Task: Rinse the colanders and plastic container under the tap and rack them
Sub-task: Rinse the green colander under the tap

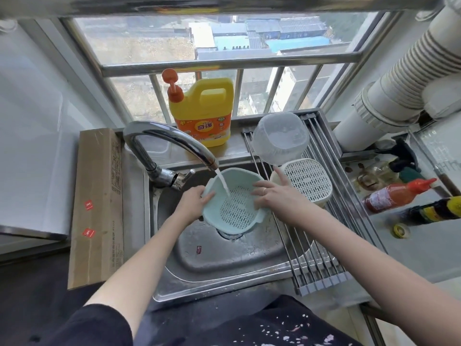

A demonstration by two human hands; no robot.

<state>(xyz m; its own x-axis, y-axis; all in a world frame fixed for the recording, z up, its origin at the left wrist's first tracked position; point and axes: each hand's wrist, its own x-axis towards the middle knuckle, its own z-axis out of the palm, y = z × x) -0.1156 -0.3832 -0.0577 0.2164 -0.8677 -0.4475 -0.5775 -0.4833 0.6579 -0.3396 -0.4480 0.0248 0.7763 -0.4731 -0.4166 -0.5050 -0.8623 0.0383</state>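
Pale-green round plastic colander (233,198): held tilted over the stainless-steel sink basin (212,248), its perforated bottom facing the camera. Water stream from the curved chrome tap (164,143) falls onto its inner wall.
Left hand (193,199): fingers curl over the colander's left rim, thumb inside, grasping it.
Right hand (273,193): fingers spread against the colander's right rim, supporting it; forefinger points up and away toward the rack. A ring shows on one finger.
Cream square plastic colander (308,179): upside down on the steel roll-up rod rack (309,248), which lies across the sink's right side, just beside the right hand.
Clear rounded plastic container (280,138): inverted on the same rack, behind the cream colander and touching it.
Yellow dish-soap jug with orange pump (203,111): upright on the window sill behind the tap.
Brown cardboard box (96,206): flat, left of the sink.
Red sauce bottle (396,194) and dark sauce bottle (434,211): lying on the tabletop right of the rack.
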